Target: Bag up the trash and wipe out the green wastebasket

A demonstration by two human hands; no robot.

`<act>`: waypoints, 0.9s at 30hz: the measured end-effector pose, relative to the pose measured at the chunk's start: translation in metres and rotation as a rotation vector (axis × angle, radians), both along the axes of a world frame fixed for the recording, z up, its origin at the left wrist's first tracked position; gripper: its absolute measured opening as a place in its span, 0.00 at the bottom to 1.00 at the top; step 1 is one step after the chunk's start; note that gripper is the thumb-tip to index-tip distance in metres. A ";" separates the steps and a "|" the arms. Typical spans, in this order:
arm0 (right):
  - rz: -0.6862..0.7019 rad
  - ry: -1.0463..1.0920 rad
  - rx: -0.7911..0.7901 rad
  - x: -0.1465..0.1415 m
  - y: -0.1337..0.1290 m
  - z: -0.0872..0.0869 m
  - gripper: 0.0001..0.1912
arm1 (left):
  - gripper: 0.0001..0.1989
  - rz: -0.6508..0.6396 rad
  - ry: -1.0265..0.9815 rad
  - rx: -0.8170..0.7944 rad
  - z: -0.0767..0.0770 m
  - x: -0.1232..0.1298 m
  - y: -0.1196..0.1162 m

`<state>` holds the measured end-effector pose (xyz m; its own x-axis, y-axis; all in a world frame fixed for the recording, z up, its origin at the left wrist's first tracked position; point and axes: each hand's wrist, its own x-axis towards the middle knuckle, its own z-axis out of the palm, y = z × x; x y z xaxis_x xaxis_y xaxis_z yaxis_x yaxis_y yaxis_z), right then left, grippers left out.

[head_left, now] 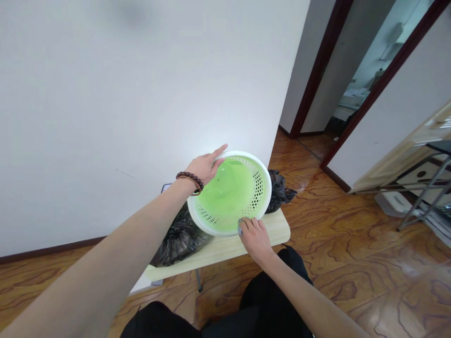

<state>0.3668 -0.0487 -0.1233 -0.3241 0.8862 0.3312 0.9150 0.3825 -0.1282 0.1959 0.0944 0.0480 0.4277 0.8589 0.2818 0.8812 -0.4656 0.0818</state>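
Note perforated white-and-green plastic basket (267,188) over bench (278,230), between left black bag (181,239) and right black bag (277,190). Gripped far-left by left hand (205,169), near side by right hand (256,239). Liable to tip from uneven grip.

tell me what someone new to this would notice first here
The bright green inside of the white-rimmed basket stands out first, near the middle of the view, with the left hand at its far-left rim and the right hand at its near rim. Next come the dark plastic bags on either side of it, a larger one on the left and another on the right.
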 end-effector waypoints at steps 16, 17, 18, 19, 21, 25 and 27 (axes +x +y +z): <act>0.203 -0.278 0.105 0.047 0.019 0.026 0.12 | 0.25 0.206 -0.171 0.105 -0.029 -0.029 -0.027; 0.206 -0.278 0.105 0.048 0.020 0.026 0.12 | 0.25 0.221 -0.113 0.074 -0.024 -0.027 -0.024; 0.208 -0.272 0.105 0.048 0.020 0.026 0.12 | 0.25 0.230 -0.053 0.045 -0.017 -0.025 -0.020; 0.211 -0.262 0.105 0.049 0.021 0.025 0.12 | 0.26 0.236 0.005 0.024 -0.010 -0.023 -0.015; 0.213 -0.234 0.103 0.051 0.022 0.025 0.13 | 0.27 0.214 0.098 0.004 0.003 -0.017 -0.001; 0.204 -0.222 0.089 0.055 0.025 0.023 0.13 | 0.31 0.088 0.123 -0.066 0.015 -0.001 0.030; 0.193 -0.215 0.074 0.057 0.027 0.021 0.13 | 0.29 0.080 0.084 -0.142 0.013 0.006 0.043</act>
<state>0.4233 -0.0214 -0.1024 -0.5539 0.7775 0.2978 0.8276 0.5532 0.0951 0.2022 0.1371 0.0610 0.3734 0.9197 0.1215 0.9214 -0.3829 0.0666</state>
